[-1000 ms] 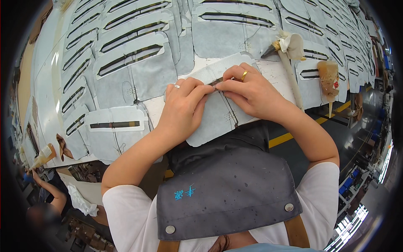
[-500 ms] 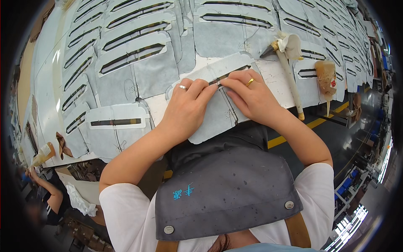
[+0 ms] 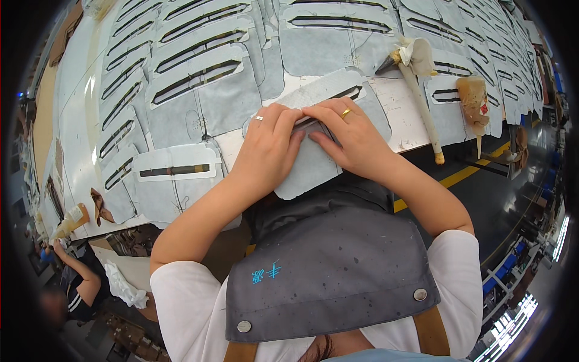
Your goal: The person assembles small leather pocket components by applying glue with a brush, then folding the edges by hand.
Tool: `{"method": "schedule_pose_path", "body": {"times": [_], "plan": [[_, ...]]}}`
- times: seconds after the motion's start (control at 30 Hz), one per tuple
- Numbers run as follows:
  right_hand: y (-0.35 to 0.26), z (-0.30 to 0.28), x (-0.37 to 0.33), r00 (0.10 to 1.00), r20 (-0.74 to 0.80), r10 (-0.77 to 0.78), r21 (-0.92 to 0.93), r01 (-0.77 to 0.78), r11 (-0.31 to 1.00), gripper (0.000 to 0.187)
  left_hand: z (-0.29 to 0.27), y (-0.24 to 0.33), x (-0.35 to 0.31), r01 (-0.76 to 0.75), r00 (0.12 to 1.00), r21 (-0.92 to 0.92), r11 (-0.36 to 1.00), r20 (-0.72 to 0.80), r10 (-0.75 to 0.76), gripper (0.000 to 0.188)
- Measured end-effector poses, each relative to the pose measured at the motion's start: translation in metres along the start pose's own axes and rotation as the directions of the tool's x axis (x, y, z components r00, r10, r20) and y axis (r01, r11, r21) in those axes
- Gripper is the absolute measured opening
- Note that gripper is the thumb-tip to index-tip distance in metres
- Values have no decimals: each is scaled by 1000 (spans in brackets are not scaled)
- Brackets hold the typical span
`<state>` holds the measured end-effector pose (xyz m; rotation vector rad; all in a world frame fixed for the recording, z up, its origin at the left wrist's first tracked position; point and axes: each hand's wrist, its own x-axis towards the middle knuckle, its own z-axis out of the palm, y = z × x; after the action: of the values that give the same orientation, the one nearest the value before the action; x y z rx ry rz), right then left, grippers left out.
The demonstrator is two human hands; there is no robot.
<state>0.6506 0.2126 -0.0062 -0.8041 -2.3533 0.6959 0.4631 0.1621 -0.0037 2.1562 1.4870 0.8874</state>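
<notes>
A light grey fabric panel (image 3: 313,170) lies at the table's near edge, its lower part reaching over my lap. Across its upper part runs a whiter strip with a long slot (image 3: 350,93), dark along its edges. My left hand (image 3: 268,142) and my right hand (image 3: 347,133) meet over the slot's left and middle part. Their bent fingers grip the panel there, forefinger tips almost touching on the far side and thumbs on the near side. The fingers cover that stretch of the slot. Each hand wears a ring.
Similar slotted panels (image 3: 202,99) overlap in rows over the white table (image 3: 386,111). To the right lie a brush (image 3: 422,108) with a pale handle and a stained glue bottle (image 3: 473,105), nozzle toward me. Another person's arm (image 3: 81,274) reaches in at lower left, near another bottle (image 3: 69,220).
My forefingers have come together over the slot, and both thumbs have drawn back toward me. The whole view has shifted slightly.
</notes>
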Motion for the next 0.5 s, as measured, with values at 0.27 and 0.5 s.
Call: {"method": "schedule_pose_path", "body": {"times": [0.27, 0.5], "plan": [[-1, 2, -4, 997, 73, -22, -94, 29, 995, 32, -16, -4, -20, -52, 997, 156, 986, 65, 43, 30], [-8, 4, -5, 990, 71, -124, -337, 141, 931, 33, -28, -6, -54, 2, 999, 250, 968, 35, -11, 35]]}}
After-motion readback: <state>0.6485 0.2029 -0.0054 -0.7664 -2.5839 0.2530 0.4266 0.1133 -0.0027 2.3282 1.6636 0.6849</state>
